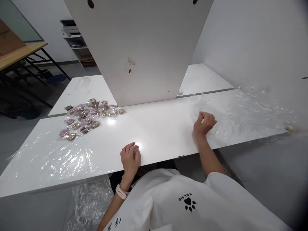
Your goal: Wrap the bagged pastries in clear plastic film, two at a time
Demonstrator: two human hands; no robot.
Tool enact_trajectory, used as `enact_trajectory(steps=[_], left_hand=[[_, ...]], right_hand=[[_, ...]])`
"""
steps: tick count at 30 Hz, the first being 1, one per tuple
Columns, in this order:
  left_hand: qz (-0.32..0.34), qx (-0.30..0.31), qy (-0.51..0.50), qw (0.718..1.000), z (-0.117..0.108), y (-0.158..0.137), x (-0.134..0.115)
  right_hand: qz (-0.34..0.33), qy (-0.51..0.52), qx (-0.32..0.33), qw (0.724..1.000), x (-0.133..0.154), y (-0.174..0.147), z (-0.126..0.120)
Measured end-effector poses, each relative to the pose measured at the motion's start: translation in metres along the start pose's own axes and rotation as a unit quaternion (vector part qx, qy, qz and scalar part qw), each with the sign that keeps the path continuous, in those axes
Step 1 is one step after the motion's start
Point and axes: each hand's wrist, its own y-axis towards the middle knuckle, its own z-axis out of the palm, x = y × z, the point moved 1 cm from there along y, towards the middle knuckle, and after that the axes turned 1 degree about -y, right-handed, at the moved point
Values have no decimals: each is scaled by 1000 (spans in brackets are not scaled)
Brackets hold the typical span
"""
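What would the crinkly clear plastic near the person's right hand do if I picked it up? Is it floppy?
The clear plastic is probably floppy, because it lies in loose wrinkles. It's likely light, since it looks thin and see-through over the white table. It might feel slippery too, judging by its shiny glints.

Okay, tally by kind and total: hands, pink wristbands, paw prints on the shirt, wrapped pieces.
Left hand and right hand: 2
Pink wristband: 1
Paw print: 1
Wrapped pieces: at least 10, overlap hides the exact count
Total: at least 14
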Motion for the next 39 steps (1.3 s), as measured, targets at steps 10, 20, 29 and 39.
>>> enact_trajectory(steps=[10, 20, 29, 39], left_hand=[[-354, 80, -542, 758, -26, 44, -19], [-327, -48, -334, 883, -64, 59, 62], [-177, -160, 78, 968, -120, 85, 71], [-51, 200, -92, 974, -82, 58, -1]], right_hand=[[-363, 407, 434, 717, 152, -157, -96], [-246, 63, 397, 882, 73, -111, -27], [-151, -76, 340, 925, 39, -75, -28], [114, 127, 318, 933, 31, -31, -13]])
